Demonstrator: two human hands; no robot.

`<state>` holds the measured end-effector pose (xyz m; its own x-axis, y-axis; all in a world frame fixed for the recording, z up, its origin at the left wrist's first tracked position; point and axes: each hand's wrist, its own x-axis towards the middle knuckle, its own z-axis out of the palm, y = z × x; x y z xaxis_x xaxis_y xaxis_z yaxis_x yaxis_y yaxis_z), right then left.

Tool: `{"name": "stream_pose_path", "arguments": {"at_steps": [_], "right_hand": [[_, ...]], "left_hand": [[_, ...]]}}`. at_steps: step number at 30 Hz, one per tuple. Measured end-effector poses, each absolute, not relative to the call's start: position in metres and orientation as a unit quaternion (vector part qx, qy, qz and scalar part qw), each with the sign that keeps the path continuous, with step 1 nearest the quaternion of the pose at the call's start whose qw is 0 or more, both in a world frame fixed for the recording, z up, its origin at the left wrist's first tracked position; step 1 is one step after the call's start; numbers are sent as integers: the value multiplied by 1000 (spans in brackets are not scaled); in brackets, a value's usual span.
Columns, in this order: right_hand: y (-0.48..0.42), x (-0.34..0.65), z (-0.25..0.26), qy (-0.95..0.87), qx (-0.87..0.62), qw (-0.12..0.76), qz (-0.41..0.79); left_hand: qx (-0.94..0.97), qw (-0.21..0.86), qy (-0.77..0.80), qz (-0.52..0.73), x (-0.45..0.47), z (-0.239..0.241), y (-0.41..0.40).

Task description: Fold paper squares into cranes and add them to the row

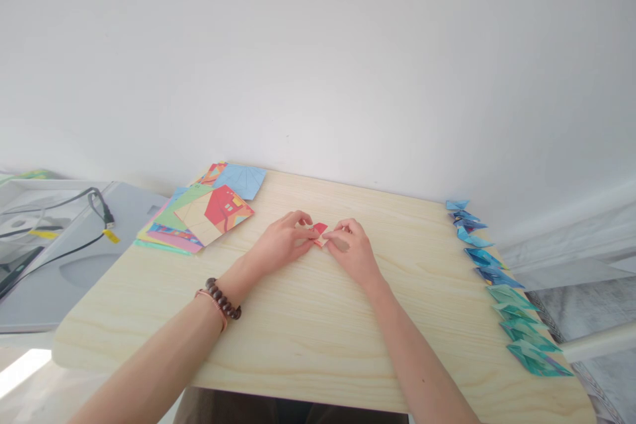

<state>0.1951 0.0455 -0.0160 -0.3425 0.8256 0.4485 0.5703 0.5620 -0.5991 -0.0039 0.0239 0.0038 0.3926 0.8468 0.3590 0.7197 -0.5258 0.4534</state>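
Note:
Between my two hands, at the middle of the wooden table, is a small red and cream folded origami paper [320, 230]. My left hand [287, 240], with a dark beaded bracelet [222, 298] at its wrist, pinches the paper's left side between thumb and fingers. From the right, my right hand [352, 248] grips the opposite edge, fingers closed on it. The fingertips cover parts of the paper, so its full shape is hard to make out.
A pile of coloured origami sheets [199, 215] lies at the table's [298, 344] back left. Several folded blue paper pieces [484, 257] and green ones [536, 358] line the right edge. Left of the table, black cables [99, 202] lie over a grey drawer unit [94, 271]. A white wall stands behind.

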Motion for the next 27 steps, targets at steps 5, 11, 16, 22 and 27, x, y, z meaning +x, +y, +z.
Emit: {"name": "stream_pose_path", "arguments": {"at_steps": [5, 11, 16, 22, 27], "right_hand": [[46, 198, -14, -827, -416, 337, 168], [43, 199, -6, -848, -401, 312, 152], [43, 198, -8, -841, -409, 314, 160], [48, 197, -16, -818, -442, 324, 174], [49, 199, -16, -821, -442, 317, 174]], "left_hand": [[850, 72, 458, 251, -3, 4, 24], [849, 62, 462, 251, -2, 3, 24], [837, 44, 485, 249, -3, 0, 25], [822, 76, 506, 248, -5, -2, 28], [803, 105, 527, 256, -7, -3, 29]]}}
